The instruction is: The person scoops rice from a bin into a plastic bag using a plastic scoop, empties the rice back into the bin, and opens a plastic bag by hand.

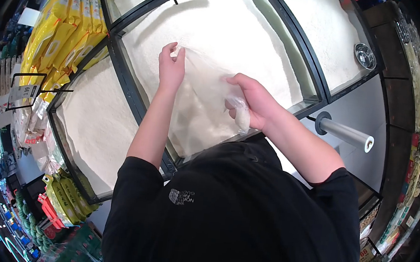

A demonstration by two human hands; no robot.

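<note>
Right over the bin [130, 81], a clear bag [199, 92] spreads between both hands; the left hand's [171, 70] fingers pinch one edge nearly closed, the right hand's [254, 104] curl around bunched plastic. Yellow packs [69, 21] lie left of the bin.

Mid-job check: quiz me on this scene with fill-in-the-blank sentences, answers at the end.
The left hand and right hand hold a bag of clear, thin ____.
The shirt is ____.
The loose grains are ____.
The upright packets at upper left are mainly ____.

Plastic; black; white; yellow.
</note>
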